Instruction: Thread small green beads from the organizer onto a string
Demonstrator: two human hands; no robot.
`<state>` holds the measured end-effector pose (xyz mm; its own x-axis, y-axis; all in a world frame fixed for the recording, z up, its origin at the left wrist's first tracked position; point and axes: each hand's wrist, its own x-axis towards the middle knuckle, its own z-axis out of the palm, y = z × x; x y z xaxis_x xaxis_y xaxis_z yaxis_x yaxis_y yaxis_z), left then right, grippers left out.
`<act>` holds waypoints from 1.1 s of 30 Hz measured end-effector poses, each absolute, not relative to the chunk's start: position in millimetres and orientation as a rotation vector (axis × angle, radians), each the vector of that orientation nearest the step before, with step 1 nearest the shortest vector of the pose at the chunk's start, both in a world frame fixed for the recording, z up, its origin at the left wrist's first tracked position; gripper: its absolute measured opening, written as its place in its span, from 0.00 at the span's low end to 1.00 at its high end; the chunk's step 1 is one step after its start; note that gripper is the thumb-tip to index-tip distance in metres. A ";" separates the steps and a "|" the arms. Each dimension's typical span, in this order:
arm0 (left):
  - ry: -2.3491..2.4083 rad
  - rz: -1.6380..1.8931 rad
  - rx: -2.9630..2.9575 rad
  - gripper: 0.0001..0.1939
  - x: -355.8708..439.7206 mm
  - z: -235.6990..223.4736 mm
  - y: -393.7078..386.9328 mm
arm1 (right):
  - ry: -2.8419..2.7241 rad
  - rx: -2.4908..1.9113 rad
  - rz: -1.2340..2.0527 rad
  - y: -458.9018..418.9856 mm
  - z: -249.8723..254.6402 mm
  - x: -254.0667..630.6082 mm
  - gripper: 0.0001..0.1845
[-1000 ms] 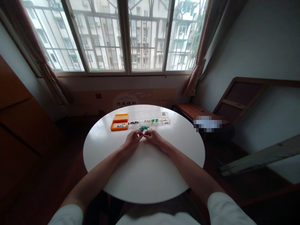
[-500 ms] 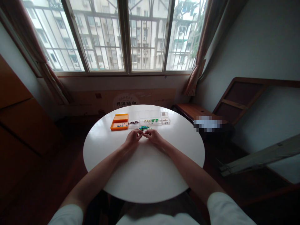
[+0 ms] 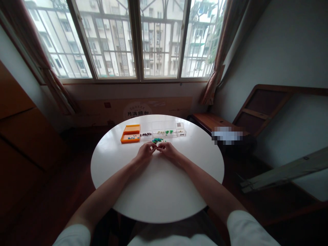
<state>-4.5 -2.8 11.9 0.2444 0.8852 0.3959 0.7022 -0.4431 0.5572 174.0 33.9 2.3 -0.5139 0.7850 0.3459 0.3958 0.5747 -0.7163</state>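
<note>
My left hand (image 3: 146,149) and my right hand (image 3: 166,149) meet fingertip to fingertip over the white round table (image 3: 153,191). Both are closed in a pinch; whatever sits between the fingers is too small to make out. Just beyond them lies a small pile of green and blue pieces (image 3: 157,140). Behind the pile stand an orange open box (image 3: 130,140) with a few small blue pieces in it, and clear plastic boxes (image 3: 155,136) holding dark brown pieces (image 3: 146,134), pale pieces and green pieces (image 3: 169,132).
A wooden bench (image 3: 210,121) with a blurred pale item on it stands beyond the table's right edge. A printed cardboard panel (image 3: 169,104) is below the barred window (image 3: 138,44). Orange-brown cabinets (image 3: 17,136) are at the left.
Almost nothing differs. Both hands keep their pinch at the same place, with at most a tiny shift of the fingertips.
</note>
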 end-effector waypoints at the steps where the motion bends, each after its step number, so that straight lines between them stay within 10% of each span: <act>1: 1.476 0.988 2.258 0.10 -4.5 12.2 -3.2 | -2.145 -0.935 0.755 33.6 2.7 174.0 0.08; 33: 1.482 0.959 2.253 0.09 -4.4 10.5 -2.1 | -2.172 -0.936 0.753 30.8 7.5 175.0 0.07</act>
